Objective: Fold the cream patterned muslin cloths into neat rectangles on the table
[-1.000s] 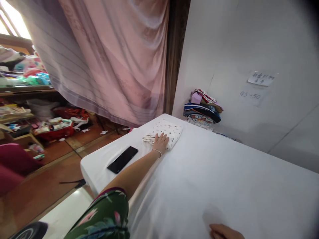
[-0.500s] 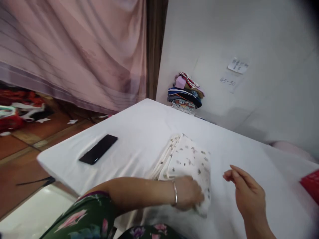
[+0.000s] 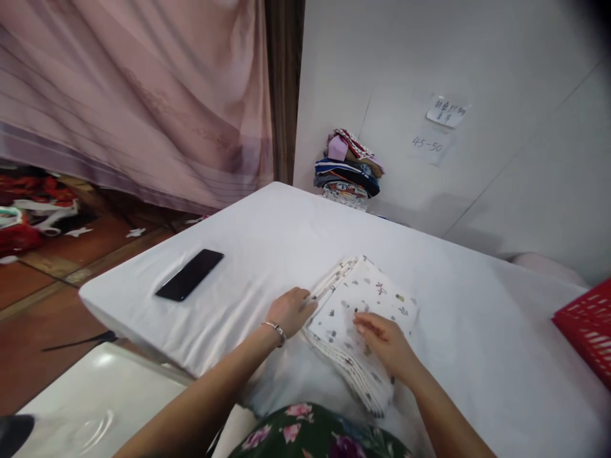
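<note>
A folded stack of white printed cloths lies near the front of a table covered in white fabric. My left hand, with a thin bracelet on the wrist, touches the stack's left edge, fingers curled against the layered side. On top of the stack rests my right hand, fingers flat and slightly spread. Neither hand has lifted anything.
A black phone lies on the table's left part. A pile of folded coloured clothes stands at the far corner by the white wall. A red basket sits at the right edge. A pink curtain hangs behind.
The cloth stack was dragged from the far end of the table to the front. My left hand has shifted to its left edge, and my right hand has come down onto its top.
</note>
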The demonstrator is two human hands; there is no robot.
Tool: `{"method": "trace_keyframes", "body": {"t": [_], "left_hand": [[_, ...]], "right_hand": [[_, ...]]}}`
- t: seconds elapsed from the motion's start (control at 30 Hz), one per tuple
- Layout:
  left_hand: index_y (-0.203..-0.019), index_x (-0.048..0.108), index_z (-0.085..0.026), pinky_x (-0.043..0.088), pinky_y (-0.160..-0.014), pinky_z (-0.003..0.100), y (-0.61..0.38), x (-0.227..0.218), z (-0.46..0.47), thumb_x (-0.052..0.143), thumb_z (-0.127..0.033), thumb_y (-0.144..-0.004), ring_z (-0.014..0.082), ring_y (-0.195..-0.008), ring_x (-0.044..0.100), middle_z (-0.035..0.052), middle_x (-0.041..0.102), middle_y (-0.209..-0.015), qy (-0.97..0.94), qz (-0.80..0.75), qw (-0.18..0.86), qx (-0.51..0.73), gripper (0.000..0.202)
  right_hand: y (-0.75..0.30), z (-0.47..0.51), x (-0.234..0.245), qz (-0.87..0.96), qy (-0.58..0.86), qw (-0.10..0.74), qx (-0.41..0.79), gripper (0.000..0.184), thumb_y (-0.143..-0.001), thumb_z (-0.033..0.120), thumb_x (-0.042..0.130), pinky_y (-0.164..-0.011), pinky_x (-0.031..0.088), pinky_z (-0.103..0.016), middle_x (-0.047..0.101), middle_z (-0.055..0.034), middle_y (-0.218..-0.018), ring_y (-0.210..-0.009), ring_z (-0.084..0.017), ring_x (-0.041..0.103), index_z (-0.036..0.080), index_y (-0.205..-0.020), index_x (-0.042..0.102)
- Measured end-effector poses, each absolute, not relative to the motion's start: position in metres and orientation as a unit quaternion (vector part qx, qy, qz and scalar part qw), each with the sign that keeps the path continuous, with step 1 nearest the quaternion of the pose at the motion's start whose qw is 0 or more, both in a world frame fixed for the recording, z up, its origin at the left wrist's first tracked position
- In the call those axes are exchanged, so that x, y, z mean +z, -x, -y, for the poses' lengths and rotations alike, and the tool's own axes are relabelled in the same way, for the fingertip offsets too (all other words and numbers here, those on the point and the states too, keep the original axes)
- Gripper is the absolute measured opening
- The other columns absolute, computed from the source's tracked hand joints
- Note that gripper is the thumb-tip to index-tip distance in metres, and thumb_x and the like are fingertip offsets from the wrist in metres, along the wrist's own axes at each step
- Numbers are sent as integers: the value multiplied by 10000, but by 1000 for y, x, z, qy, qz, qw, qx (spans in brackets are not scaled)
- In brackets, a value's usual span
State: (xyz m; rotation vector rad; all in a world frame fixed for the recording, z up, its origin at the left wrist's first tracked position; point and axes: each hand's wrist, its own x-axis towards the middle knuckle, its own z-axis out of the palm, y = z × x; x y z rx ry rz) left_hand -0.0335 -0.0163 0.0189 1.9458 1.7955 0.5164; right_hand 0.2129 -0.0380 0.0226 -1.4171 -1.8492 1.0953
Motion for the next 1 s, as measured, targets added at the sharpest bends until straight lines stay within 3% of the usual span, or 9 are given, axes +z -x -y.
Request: {"method": "trace_keyframes", "body": {"t": [0.1, 0.2, 0.33, 0.5, 0.63, 0.77, 0.87, 1.0], "left_hand": [[-996, 610, -208, 416, -780, 323, 32, 6, 23, 462, -400, -801, 216, -902, 575, 70, 627, -1004, -680, -661, 250, 194, 311], [-953, 607, -202, 413, -756, 306, 21, 5, 23, 529, -387, -750, 194, -856, 573, 51, 628, -939, -625, -654, 315, 285, 285], [-876, 586, -172, 395, -584, 243, -4, 6, 21, 586, -426, -686, 122, -613, 517, -26, 535, -632, -485, -564, 514, 427, 317], [-837, 573, -156, 361, -530, 203, -26, 6, 28, 688, -421, -578, 78, -552, 463, -62, 480, -582, -377, -496, 592, 512, 387], [-887, 578, -172, 279, -424, 182, -25, 8, 32, 708, -406, -557, 47, -458, 395, -76, 463, -587, -346, -498, 615, 504, 426], [-870, 595, -162, 343, -479, 196, -10, 10, 29, 722, -394, -533, 69, -506, 459, -49, 529, -606, -329, -499, 605, 526, 428], [-815, 620, -157, 389, -552, 221, 9, 11, 25, 718, -398, -535, 96, -573, 509, -16, 593, -651, -335, -520, 562, 549, 382], [-774, 634, -155, 394, -558, 229, 35, 10, 24, 704, -402, -547, 105, -573, 516, -7, 610, -639, -343, -557, 514, 555, 343]], "right_hand": [[-194, 29, 25, 721, 532, 246, 370, 408, -804, 382, 494, -742, 496, -344, 637, -61, -1063, -791, -185, 605, 227, -1173, 575], [-179, 25, 28, 731, 555, 210, 338, 515, -792, 448, 506, -728, 477, -341, 634, -66, -1059, -741, -181, 595, 228, -1258, 500], [-168, 34, 35, 752, 550, 185, 312, 688, -763, 508, 532, -829, 428, -377, 568, -95, -1196, -984, -251, 562, 240, -1369, 345], [-169, 50, 30, 765, 537, 190, 301, 802, -709, 456, 608, -916, 373, -386, 526, -127, -1244, -1104, -274, 487, 187, -1397, 295], [-173, 53, 14, 741, 525, 271, 318, 650, -720, 379, 598, -927, 369, -375, 557, -111, -1200, -1070, -258, 499, 175, -1316, 438], [-182, 52, 6, 602, 546, 379, 443, 415, -755, 360, 551, -766, 454, -347, 662, -47, -909, -806, -209, 584, 183, -1129, 592], [-202, 50, 13, 438, 528, 499, 530, 444, -695, 331, 621, -657, 471, -306, 668, -24, -841, -705, -183, 594, 186, -1113, 585], [-256, 52, 34, 304, 518, 645, 472, 454, -605, 240, 655, -654, 474, -291, 668, -2, -881, -728, -170, 607, 225, -1056, 604]]}}
